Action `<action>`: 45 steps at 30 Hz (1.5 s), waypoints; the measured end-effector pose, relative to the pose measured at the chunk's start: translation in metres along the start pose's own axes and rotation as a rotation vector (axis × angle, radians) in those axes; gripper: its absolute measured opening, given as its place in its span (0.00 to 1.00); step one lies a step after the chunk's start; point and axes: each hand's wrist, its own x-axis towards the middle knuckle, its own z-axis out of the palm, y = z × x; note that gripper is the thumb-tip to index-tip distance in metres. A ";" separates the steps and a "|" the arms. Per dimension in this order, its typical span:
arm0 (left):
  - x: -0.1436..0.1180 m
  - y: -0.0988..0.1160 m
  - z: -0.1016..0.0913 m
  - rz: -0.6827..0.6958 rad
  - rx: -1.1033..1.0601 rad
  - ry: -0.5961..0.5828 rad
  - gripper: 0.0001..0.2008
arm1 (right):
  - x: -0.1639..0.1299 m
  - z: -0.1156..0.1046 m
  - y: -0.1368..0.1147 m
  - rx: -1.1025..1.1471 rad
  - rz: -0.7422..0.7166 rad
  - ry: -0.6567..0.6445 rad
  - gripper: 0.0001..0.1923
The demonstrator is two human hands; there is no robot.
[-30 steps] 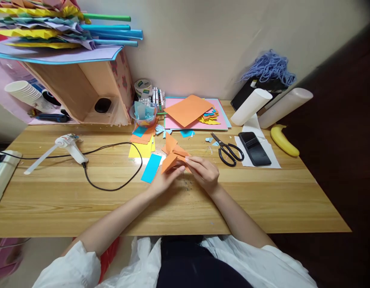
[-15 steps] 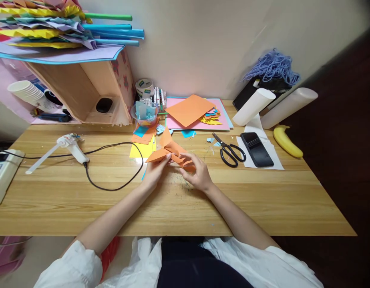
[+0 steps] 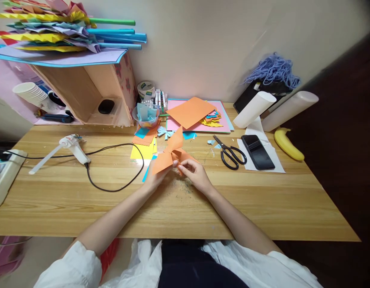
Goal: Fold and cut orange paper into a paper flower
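Note:
A folded orange paper piece [image 3: 169, 154] with pointed flaps is held just above the wooden desk [image 3: 263, 200] at its middle. My left hand [image 3: 156, 178] pinches its lower left flap from underneath, partly hidden by the paper. My right hand [image 3: 194, 173] grips the folds on its right side with the fingertips. A blue paper strip [image 3: 146, 173] lies on the desk under the left flap, mostly covered.
Black scissors [image 3: 230, 152], a dark phone [image 3: 257, 152] on white paper, a banana [image 3: 287, 144] and two white rolls [image 3: 253, 109] lie to the right. A glue gun [image 3: 73, 146] with its black cord [image 3: 113, 188] lies left. Coloured paper sheets [image 3: 191, 112] and a wooden box [image 3: 83, 92] stand behind.
The orange piece has been turned and lifted between both hands; its left flap now tilts up toward me, and the blue strip is mostly covered.

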 end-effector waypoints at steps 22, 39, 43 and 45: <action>-0.001 0.003 0.016 -0.040 -0.223 -0.071 0.13 | -0.003 -0.006 -0.007 0.095 -0.034 0.031 0.14; 0.045 0.030 0.084 0.178 -0.218 0.196 0.18 | 0.024 -0.111 -0.016 -0.198 -0.067 0.180 0.20; 0.055 0.043 0.094 0.276 -0.243 0.192 0.15 | 0.010 -0.153 -0.001 -0.707 0.036 0.505 0.09; 0.055 0.048 0.097 0.294 -0.260 0.182 0.15 | 0.005 -0.161 0.006 -0.766 0.074 0.560 0.12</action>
